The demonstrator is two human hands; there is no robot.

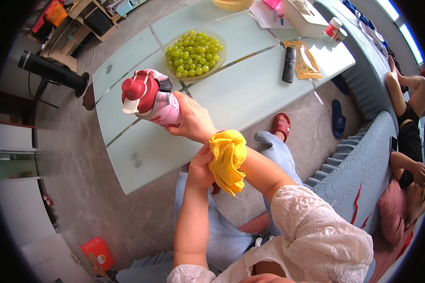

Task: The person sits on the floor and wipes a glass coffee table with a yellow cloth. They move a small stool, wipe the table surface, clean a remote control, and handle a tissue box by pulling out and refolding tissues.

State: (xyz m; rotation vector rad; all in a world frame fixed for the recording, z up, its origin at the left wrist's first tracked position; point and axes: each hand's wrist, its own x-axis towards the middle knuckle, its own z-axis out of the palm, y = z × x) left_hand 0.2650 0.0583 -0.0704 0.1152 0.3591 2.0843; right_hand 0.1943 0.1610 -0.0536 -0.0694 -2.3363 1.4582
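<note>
My right hand [193, 118] grips the body of a water bottle [166, 109] in a pink printed sleeve. The bottle has a red lid with a white strap and is tilted above the glass tabletop [156, 152]. My left hand [201, 166] clutches a bunched yellow cloth [228, 159]. From this view the cloth overlaps my right wrist; I cannot tell whether it touches it. Beyond the bottle, a clear ribbed plate [222, 63] on the table holds green grapes [194, 53].
A black remote control [289, 65] lies beside an orange packet [302, 60]. Farther back are a white tissue box [302, 17], small jars [333, 26] and a yellow basket [232, 4]. A black cylindrical appliance [53, 72] stands left. Another person [409, 141] is on the blue sofa [354, 159].
</note>
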